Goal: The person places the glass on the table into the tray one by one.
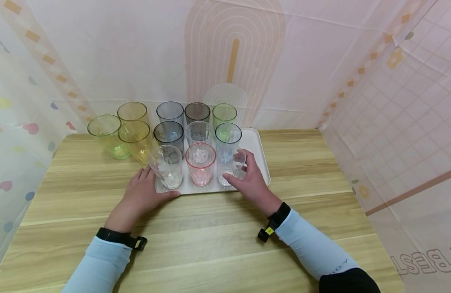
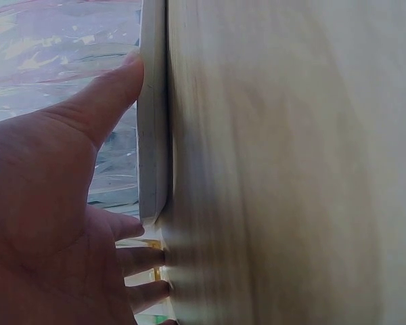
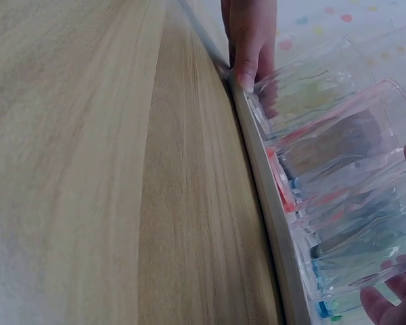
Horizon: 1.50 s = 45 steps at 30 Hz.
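Nine cups stand on the tray (image 1: 260, 152) ahead of you, your right hand (image 1: 247, 179) wrapped round the clear cup (image 1: 230, 165) at its near corner, your left hand (image 1: 141, 195) flat against the edge, three cups (image 1: 119, 132) beyond it unloaded.

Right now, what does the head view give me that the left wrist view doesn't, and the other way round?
Only the head view shows the right hand gripping the clear cup on the white tray, the other cups, and three standing off the tray. Only the left wrist view shows, close up, the left thumb lying along the tray's edge and the fingertips at its corner. Both show the left hand on the tray and the wooden table.
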Tool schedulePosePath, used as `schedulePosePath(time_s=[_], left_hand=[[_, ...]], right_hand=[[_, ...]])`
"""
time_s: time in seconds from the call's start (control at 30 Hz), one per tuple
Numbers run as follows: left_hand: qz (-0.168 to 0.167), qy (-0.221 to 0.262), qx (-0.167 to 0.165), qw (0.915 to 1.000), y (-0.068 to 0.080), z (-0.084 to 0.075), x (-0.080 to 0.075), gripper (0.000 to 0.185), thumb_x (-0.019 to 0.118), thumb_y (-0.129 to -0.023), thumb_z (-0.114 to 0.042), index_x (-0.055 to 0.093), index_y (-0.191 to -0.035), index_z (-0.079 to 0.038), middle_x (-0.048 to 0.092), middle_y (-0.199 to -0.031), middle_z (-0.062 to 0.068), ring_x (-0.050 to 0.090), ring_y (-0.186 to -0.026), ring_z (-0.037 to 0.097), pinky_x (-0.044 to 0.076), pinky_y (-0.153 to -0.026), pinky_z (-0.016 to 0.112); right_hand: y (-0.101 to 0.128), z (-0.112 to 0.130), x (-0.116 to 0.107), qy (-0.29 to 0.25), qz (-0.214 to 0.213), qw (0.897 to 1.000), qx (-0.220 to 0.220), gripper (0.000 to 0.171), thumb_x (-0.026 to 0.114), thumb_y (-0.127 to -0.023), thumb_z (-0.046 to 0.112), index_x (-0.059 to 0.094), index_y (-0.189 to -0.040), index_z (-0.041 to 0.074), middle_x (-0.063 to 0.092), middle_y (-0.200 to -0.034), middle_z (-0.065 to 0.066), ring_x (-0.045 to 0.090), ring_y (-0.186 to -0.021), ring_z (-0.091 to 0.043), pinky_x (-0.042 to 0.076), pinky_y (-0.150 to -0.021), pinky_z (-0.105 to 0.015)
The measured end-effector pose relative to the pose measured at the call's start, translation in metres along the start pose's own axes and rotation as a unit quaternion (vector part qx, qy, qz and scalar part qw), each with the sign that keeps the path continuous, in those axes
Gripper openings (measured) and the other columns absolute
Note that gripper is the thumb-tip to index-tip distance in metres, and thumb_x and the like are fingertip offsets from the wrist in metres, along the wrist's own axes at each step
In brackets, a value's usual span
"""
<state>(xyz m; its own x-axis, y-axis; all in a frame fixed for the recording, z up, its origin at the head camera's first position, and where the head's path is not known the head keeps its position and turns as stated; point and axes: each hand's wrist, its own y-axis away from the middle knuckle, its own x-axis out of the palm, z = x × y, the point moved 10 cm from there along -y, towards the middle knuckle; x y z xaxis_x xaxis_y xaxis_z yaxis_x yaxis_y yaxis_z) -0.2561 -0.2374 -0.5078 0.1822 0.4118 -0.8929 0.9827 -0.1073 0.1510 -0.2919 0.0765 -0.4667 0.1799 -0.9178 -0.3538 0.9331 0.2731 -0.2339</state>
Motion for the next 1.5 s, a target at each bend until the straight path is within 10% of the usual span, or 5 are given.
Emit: schedulePosePath(time_s=[0.8, 1.13, 1.3, 1.5], left_hand=[[-0.013, 0.034, 0.017, 0.9992, -0.002, 0.0, -0.003, 0.134, 0.084, -0.086, -0.075, 0.02, -0.172, 0.007, 0.026, -0.172, 0.04, 0.023, -0.158, 0.063, 0.019, -0.128, 0.077], [-0.027, 0.13, -0.029, 0.9908, 0.005, 0.051, -0.045, 0.086, 0.078, -0.102, -0.055, 0.052, -0.154, 0.008, 0.057, -0.15, 0.038, 0.055, -0.138, 0.057, 0.046, -0.112, 0.073], [-0.165, 0.185, -0.122, 0.9611, 0.013, 0.105, -0.091, 0.07, 0.075, -0.105, -0.049, 0.053, -0.142, 0.006, 0.062, -0.135, 0.028, 0.062, -0.118, 0.042, 0.055, -0.089, 0.047], [-0.252, 0.293, -0.126, 0.9137, -0.001, 0.138, -0.117, 0.108, 0.083, -0.099, -0.046, 0.011, -0.173, -0.016, 0.023, -0.172, 0.017, 0.03, -0.158, 0.035, 0.036, -0.128, 0.048]], right_hand=[[0.015, -0.007, -0.016, -0.02, -0.006, 1.0, 0.019, 0.097, 0.093, -0.093, 0.025, 0.031, -0.166, 0.01, 0.05, -0.156, -0.009, 0.048, -0.144, -0.025, 0.043, -0.124, -0.052], [0.022, -0.012, -0.025, -0.029, -0.014, 0.999, 0.024, 0.099, 0.093, -0.092, 0.016, 0.028, -0.166, 0.002, 0.05, -0.154, -0.014, 0.049, -0.146, -0.029, 0.042, -0.125, -0.052], [0.023, -0.014, -0.026, -0.028, -0.012, 0.999, 0.026, 0.099, 0.094, -0.092, 0.017, 0.029, -0.166, 0.004, 0.05, -0.155, -0.011, 0.048, -0.148, -0.034, 0.041, -0.125, -0.055], [0.026, -0.015, -0.027, -0.025, -0.01, 0.999, 0.027, 0.098, 0.094, -0.092, 0.016, 0.03, -0.165, 0.004, 0.05, -0.155, -0.013, 0.05, -0.147, -0.036, 0.041, -0.125, -0.055]])
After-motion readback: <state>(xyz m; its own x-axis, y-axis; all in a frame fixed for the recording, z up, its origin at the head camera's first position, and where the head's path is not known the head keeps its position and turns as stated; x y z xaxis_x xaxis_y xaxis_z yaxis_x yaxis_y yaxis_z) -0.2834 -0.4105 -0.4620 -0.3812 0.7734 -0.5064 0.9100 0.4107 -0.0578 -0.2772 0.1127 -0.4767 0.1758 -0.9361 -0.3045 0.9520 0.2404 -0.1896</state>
